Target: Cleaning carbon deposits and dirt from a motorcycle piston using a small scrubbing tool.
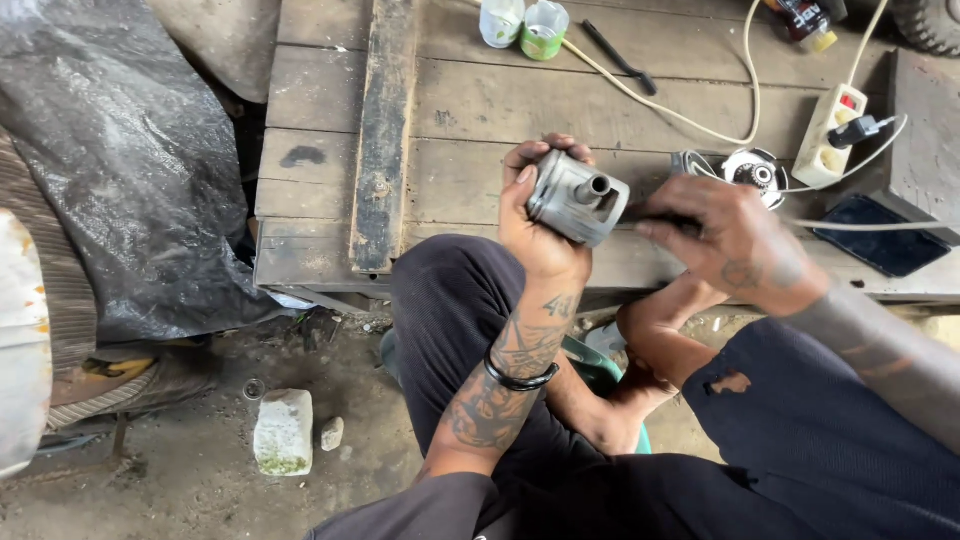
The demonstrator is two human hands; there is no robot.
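Left hand [540, 225] grip clamped on grey metal cylinder [575, 197] above counter [470, 110], long axis tilted, nozzle pointing up-right, right hand [735, 240] pinching dark tool [655, 215] beside cylinder.

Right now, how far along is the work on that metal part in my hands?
Done: the grey metal part is off the wooden bench and gripped in the left hand. In hand: the right hand holds a dark tool against its side. Left: a round part lies untouched on the bench beside the power strip; nothing looks joined yet.
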